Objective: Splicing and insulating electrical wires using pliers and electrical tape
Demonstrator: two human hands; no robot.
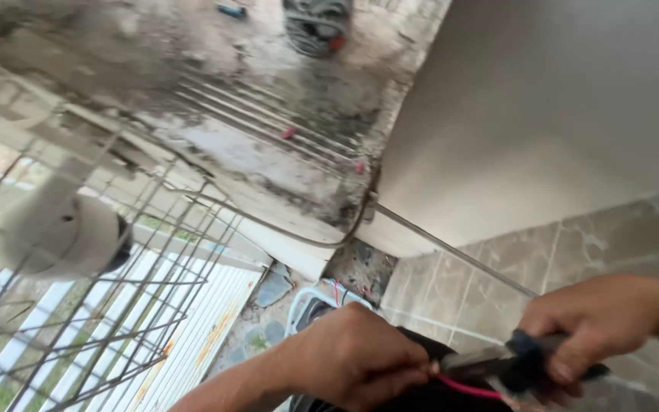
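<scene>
2 hands (pixel 356 355) (pixel 593 320), 1 dark-handled tool (pixel 512 365), 1 red wire (pixel 467 389), 1 metal grille (pixel 116 305), 1 white dome (pixel 59 233).

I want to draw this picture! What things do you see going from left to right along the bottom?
Wire mesh cage → left hand → red wire → dark tool → right hand, gripping the tool.

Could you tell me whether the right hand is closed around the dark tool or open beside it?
Closed: the right hand wraps its fingers around the handles of the dark tool, while the left hand pinches a red wire at its tip.
</scene>
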